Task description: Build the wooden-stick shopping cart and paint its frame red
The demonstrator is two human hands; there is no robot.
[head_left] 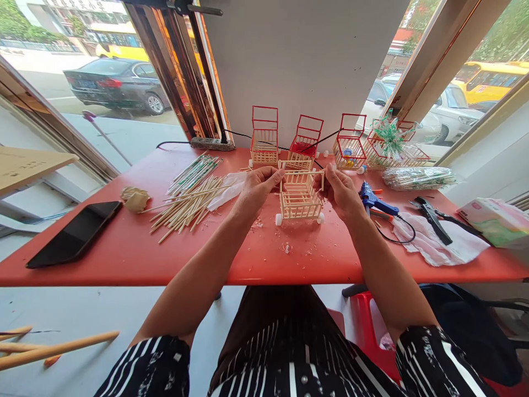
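A small cart [301,209] built of thin wooden sticks, with white wheels, stands on the red table in front of me. Over its far part, my left hand [264,184] pinches the left end of a pale stick frame [303,173]. At the frame's right end, the thumb and fingers of my right hand [338,190] are closed on it. Whether the frame touches the cart, I cannot tell. To the right of my right hand lies a blue glue gun [378,201]. Loose wooden sticks [185,212] are heaped left of my left hand.
Carts with red handles, such as this one [265,138], line the back by the wall. Wrapped sticks [194,173] and a phone [74,234] lie left. A black hand tool [433,220], a white cloth [450,251] and a tissue pack [496,220] lie right. Scraps dot the front.
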